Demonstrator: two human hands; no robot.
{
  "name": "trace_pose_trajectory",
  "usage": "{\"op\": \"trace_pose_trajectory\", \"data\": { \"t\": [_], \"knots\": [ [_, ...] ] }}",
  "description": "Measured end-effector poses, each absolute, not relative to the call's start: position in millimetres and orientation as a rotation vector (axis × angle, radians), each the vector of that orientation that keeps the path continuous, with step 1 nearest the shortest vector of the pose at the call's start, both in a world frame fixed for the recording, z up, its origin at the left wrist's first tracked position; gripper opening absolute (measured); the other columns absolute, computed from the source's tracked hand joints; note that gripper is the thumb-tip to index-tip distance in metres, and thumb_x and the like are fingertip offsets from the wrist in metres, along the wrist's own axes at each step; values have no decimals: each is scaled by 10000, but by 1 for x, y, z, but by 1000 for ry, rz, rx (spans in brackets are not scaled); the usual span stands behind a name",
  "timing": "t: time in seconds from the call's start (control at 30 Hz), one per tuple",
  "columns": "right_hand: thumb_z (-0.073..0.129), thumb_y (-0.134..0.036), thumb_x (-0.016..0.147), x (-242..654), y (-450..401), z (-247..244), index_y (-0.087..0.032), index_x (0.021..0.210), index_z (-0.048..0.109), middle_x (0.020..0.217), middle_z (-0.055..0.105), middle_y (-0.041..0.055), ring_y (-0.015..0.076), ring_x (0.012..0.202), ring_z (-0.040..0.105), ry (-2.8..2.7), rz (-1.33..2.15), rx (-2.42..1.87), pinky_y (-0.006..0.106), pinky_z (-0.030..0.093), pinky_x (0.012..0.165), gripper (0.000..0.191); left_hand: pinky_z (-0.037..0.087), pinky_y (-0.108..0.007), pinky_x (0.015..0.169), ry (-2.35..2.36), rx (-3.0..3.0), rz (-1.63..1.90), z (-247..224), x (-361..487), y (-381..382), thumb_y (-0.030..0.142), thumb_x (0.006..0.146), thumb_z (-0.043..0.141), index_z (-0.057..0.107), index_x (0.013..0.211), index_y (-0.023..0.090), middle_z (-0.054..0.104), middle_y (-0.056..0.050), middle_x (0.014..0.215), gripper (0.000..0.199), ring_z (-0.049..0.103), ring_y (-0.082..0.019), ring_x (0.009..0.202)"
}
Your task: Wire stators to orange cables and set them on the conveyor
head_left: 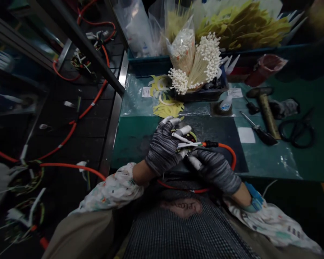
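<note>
My left hand (165, 145), in a grey knitted glove with white fingertips, is wrapped round a small round coil part (191, 136) with yellow-green and dark wires. White sleeves (187, 144) lie across it, and an orange cable (232, 153) with a black collar runs from them to the right and loops below my hands. My right hand (215, 167), gloved the same way, has its fingers pressed together at the lower edge of the coil part; what they pinch is too small to make out.
Yellow strips (167, 108) and a dark box (209, 94) of white-tipped sticks stand behind my hands. A hammer (269, 115), a screwdriver (261, 133) and scissors (296, 129) lie at the right. More orange cables (70, 133) with coils are on the left conveyor.
</note>
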State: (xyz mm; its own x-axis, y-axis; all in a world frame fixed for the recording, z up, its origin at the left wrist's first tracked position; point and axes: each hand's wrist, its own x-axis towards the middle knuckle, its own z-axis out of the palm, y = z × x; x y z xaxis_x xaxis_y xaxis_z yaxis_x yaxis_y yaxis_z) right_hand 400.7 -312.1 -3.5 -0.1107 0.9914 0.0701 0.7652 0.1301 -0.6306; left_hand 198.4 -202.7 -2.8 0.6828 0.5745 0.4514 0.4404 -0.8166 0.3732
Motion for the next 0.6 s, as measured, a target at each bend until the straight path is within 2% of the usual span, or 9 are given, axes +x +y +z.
{"op": "trace_pose_trajectory", "data": {
  "t": [0.1, 0.17, 0.43, 0.6],
  "knots": [
    [606, -314, 1054, 395, -320, -21, -196, 1076, 829, 1006, 854, 76, 221, 899, 805, -1819, 680, -1674, 366, 646, 896, 254, 486, -657, 1278, 849, 2616, 912, -7, 194, -207, 410, 936, 779, 586, 1538, 227, 598, -173, 1568, 658, 510, -408, 1543],
    [625, -317, 1030, 394, -326, -27, -193, 1134, 820, 1057, 856, 90, 247, 955, 819, -1758, 663, -1676, 405, 663, 938, 254, 504, -653, 1264, 862, 2578, 902, -9, 193, -210, 468, 932, 816, 578, 1548, 234, 577, -183, 1584, 701, 509, -411, 1543],
    [600, -245, 974, 366, -334, -56, -193, 1038, 778, 897, 829, 77, 223, 771, 798, -1509, 480, -1583, 358, 701, 759, 196, 552, -539, 1232, 994, 2478, 1053, -14, 202, -223, 474, 956, 844, 722, 1410, 239, 636, -135, 1499, 526, 611, -348, 1430],
    [572, -193, 982, 344, -335, -67, -183, 1061, 755, 919, 832, 93, 240, 795, 813, -1444, 289, -1583, 376, 711, 750, 200, 543, -560, 1243, 1040, 2379, 1084, -18, 203, -224, 415, 983, 798, 743, 1407, 243, 656, -142, 1498, 461, 611, -352, 1439]
  ]
}}
